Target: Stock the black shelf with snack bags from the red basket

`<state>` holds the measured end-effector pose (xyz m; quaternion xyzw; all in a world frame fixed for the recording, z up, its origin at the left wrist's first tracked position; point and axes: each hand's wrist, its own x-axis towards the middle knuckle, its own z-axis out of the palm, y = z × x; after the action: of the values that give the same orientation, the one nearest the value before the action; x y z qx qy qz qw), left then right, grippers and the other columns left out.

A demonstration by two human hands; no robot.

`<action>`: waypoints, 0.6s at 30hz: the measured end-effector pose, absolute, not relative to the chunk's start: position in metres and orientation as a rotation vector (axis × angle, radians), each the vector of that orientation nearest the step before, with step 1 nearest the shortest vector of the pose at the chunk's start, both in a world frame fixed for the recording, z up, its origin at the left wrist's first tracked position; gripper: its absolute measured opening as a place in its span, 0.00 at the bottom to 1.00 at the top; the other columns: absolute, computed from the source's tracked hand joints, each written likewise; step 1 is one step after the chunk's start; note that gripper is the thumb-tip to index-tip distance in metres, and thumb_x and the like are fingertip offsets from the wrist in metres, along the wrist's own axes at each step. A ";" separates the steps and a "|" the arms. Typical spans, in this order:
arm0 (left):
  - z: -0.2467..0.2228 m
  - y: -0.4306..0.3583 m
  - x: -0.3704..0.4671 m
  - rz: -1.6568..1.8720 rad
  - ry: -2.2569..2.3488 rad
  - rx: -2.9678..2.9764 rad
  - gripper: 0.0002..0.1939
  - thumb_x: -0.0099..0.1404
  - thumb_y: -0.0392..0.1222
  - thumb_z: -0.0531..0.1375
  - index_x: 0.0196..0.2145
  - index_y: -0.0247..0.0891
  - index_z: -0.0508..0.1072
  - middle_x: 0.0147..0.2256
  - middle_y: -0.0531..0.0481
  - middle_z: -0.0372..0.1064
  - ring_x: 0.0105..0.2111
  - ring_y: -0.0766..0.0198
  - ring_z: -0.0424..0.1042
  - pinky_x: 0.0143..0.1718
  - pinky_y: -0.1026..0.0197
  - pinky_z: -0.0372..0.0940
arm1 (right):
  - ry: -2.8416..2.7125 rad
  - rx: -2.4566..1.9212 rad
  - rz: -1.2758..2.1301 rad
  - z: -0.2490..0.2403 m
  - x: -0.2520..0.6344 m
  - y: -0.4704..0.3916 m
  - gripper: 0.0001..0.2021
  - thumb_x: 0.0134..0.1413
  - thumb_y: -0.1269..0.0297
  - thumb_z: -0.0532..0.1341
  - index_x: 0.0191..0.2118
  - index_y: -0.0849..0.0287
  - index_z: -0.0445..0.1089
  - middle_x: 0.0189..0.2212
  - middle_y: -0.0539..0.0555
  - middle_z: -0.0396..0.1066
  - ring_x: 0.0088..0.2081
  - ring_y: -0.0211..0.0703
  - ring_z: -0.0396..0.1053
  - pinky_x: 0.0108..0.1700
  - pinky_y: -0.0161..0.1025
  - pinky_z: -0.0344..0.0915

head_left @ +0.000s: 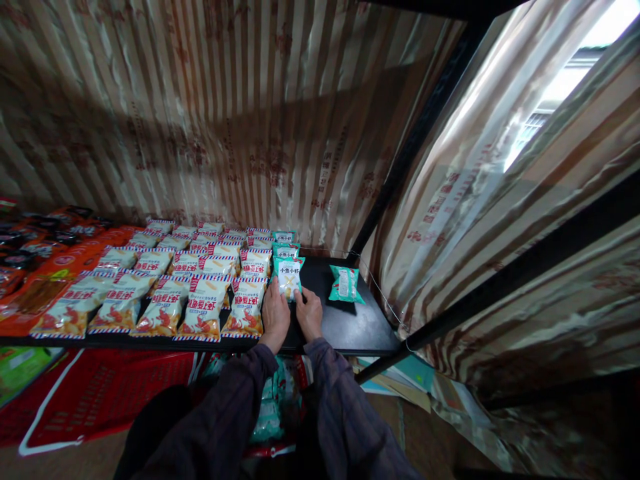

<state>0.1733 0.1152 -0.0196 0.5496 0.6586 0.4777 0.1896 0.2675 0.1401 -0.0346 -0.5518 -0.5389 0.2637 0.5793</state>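
Observation:
A teal and white snack bag (289,276) lies at the front of a short column of like bags on the black shelf (360,331). My left hand (275,313) is closed on its lower left side, and my right hand (309,312) holds its lower right corner. Behind it sit two more teal bags (287,251), partly overlapped. Farther right a single teal bag (345,284) lies with its printed back up. Rows of white and orange snack bags (246,305) with striped edges stand just left of my left hand.
Orange packets (57,280) fill the shelf's left end. A striped curtain (225,133) hangs behind, and black frame posts (410,147) rise at the right. Below the shelf are a red bag (115,387) and a container of teal bags (269,413).

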 end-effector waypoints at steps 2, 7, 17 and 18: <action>-0.023 0.115 0.173 1.369 1.837 1.560 0.27 0.62 0.33 0.47 0.60 0.33 0.57 0.58 0.35 0.58 0.59 0.53 0.57 0.59 0.51 0.52 | -1.289 -1.318 0.613 -0.034 0.267 0.140 0.11 0.46 0.56 0.61 0.32 0.55 0.76 0.32 0.54 0.76 0.40 0.47 0.69 0.46 0.40 0.61; -0.027 0.114 0.174 1.425 1.807 1.568 0.28 0.62 0.32 0.46 0.60 0.34 0.56 0.59 0.37 0.56 0.60 0.54 0.54 0.60 0.52 0.50 | -1.424 -1.472 0.479 -0.037 0.266 0.140 0.14 0.51 0.54 0.57 0.34 0.56 0.76 0.35 0.57 0.75 0.39 0.48 0.68 0.48 0.43 0.59; -0.035 0.114 0.174 1.405 1.864 1.674 0.26 0.64 0.33 0.46 0.60 0.35 0.56 0.60 0.36 0.54 0.62 0.54 0.50 0.61 0.49 0.50 | -1.459 -1.470 0.319 -0.045 0.263 0.141 0.23 0.52 0.54 0.56 0.50 0.63 0.69 0.48 0.63 0.70 0.51 0.51 0.64 0.56 0.49 0.56; -0.037 0.115 0.174 1.397 1.880 1.686 0.26 0.64 0.33 0.46 0.60 0.33 0.56 0.60 0.35 0.54 0.62 0.53 0.51 0.60 0.49 0.52 | -1.469 -1.467 0.301 -0.045 0.263 0.142 0.25 0.52 0.54 0.55 0.52 0.65 0.66 0.51 0.64 0.67 0.54 0.52 0.62 0.57 0.50 0.55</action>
<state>0.1741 0.1154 -0.0368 0.5795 0.6461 0.4802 0.1271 0.2627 0.1418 -0.0454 -0.6062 -0.6069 0.1244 0.4987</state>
